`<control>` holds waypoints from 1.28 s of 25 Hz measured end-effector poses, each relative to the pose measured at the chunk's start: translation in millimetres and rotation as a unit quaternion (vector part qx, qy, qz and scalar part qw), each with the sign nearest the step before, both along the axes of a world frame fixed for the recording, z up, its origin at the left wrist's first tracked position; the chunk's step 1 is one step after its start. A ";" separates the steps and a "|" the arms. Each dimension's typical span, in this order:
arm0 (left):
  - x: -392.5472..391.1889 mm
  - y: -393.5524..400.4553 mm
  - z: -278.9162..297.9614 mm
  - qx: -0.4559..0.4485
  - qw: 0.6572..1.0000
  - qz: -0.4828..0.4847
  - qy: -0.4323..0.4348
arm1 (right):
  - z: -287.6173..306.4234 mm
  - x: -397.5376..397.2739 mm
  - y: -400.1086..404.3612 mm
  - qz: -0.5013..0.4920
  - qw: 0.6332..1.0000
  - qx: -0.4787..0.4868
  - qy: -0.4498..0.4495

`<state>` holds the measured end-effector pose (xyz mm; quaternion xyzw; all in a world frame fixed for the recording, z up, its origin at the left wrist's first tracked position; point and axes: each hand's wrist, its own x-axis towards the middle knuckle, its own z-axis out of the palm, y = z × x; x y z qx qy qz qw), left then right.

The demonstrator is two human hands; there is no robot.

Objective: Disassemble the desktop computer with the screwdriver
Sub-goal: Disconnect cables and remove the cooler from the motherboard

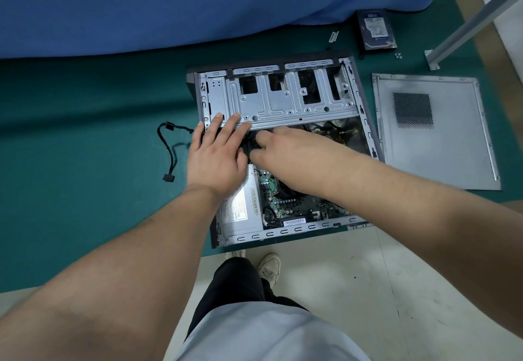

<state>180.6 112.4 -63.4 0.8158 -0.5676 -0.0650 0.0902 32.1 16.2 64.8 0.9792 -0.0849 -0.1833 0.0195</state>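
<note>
Desktop computer (283, 145) lies on its side, open, on the green mat (85, 134) that covers the table, its near edge close to the mat's front edge; inside, the drive cage (283, 97) spans the far half, the power supply (240, 205) sits near left and the motherboard (297, 202) near right; the left hand (218, 154) rests on the cage's near rail with fingers straight and relaxed, bracing the case; the right hand (277, 145) reaches under that rail with fingers curled round something dark, probably a bundle of cables or a connector, though what exactly it grips is hidden; no screwdriver is in view. A hard tug risks straining a connector or scraping knuckles on the sheet-metal rail, because the gap under the cage is tight and the edges are bare stamped steel; a forearm dragging over the motherboard could bend parts. Outward, a loose black cable (169, 151) lies just left of the case; the removed side panel (433, 131) lies flat at the right; a hard drive (376, 31) and small screws (398, 55) sit beyond the far right corner, near a metal post (467, 24); screws could roll off. Open room is widest to the left; a blue cloth (198, 1) bounds the far side.
</note>
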 end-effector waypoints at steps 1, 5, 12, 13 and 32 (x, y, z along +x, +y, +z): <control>-0.1 0.1 -0.2 0.000 1.000 0.001 0.000 | 0.9 -1.9 -2.3 0.028 0.999 0.013 -0.007; 0.3 -0.3 -0.3 0.001 1.000 0.001 0.004 | -5.3 -5.7 -8.9 -0.072 0.988 0.099 -0.090; -0.2 0.0 0.5 0.000 1.000 -0.001 -0.008 | -40.9 -24.4 -0.8 -0.319 0.866 0.233 -0.306; -0.2 -0.1 0.6 0.000 1.000 -0.001 -0.008 | -45.4 -27.2 2.9 -0.326 0.857 0.237 -0.321; 1.3 -0.4 1.5 0.008 1.000 -0.003 -0.014 | -74.2 -59.1 7.9 -0.441 0.740 0.338 -0.379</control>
